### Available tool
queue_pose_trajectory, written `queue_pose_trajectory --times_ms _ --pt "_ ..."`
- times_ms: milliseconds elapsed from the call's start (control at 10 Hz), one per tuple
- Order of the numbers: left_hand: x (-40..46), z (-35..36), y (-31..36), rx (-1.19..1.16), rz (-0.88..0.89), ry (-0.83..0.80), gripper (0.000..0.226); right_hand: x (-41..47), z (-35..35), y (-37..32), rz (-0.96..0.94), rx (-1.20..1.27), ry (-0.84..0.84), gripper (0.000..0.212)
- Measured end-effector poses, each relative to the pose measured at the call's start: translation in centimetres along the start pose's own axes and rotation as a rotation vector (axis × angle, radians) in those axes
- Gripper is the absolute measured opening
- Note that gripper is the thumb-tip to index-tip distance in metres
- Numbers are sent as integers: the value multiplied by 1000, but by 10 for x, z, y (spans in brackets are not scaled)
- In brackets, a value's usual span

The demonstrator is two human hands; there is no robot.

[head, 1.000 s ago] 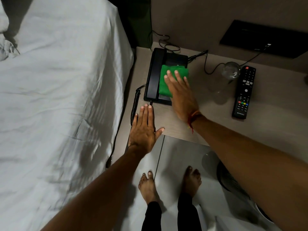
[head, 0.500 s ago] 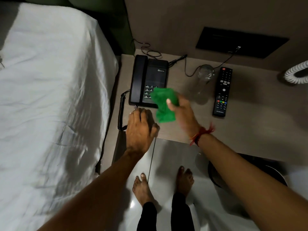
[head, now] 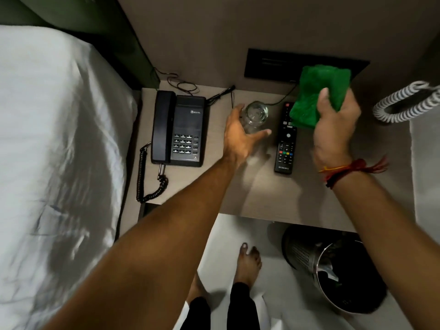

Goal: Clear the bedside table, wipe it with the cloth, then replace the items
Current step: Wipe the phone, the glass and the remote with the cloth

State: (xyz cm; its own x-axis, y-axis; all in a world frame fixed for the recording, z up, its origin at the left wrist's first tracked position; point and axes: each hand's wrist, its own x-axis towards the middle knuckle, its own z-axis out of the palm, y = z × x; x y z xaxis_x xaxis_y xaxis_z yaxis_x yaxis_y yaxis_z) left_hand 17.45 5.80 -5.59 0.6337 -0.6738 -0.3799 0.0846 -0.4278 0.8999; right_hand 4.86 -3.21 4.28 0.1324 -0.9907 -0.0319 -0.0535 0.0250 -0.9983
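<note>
reaching over the table (head: pixel 262 201), left hand (head: pixel 238 136) has its grip spread wide around the glass (head: pixel 256 115): fingers (head: pixel 235 110) curve round the glass's left side, thumb (head: pixel 262 133) points out along its near side. can't tell whether skin actually touches the glass; it isn't closed on it. glass stands upright on the table, between the phone (head: pixel 181 129) and the remote (head: pixel 285 141), near the back wall.

right hand (head: pixel 335 129) is raised above the table's right part, grip closed on the green cloth (head: pixel 316 96). thumb (head: pixel 325 98) presses the cloth's front face, the other fingers are hidden behind it. cloth is bunched/folded and off the table, its lower edge overlapping the remote's top end in view, so the remote's upper buttons are covered. red and yellow thread band (head: pixel 345 170) on the right wrist.

phone sits at the table's left end beside the bed (head: pixel 59 151), handset in its cradle, coiled cord (head: pixel 147 182) hanging over the table's left edge. thin cables (head: pixel 181 84) lie behind it against the wall.

hard to make out: the dark panel (head: pixel 273 65) on the wall, partly covered by the cloth, detail lost in low light. white coiled cord (head: pixel 404 103) at the right is cut off by the frame edge. mesh bin (head: pixel 333 270) on the floor sits partly under the table edge, contents unclear. one bare foot (head: pixel 247 263) is visible, the other mostly hidden by the left forearm.
</note>
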Motion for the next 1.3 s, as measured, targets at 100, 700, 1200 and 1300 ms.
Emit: queue_pose_trajectory --times_ms 100,700,1200,1300 --pt "10 10 -3 -177 -78 12 71 -3 7 11 -44 -168 -97 30" --pt "-147 38 -186 760 109 -727 52 -49 3 36 -389 -654 -853 63" --pt "-38 -50 17 -773 -336 21 36 -38 9 32 17 -377 -477 40" --pt "-40 -42 15 -848 -314 -173 36 -26 21 27 -18 -439 -468 42"
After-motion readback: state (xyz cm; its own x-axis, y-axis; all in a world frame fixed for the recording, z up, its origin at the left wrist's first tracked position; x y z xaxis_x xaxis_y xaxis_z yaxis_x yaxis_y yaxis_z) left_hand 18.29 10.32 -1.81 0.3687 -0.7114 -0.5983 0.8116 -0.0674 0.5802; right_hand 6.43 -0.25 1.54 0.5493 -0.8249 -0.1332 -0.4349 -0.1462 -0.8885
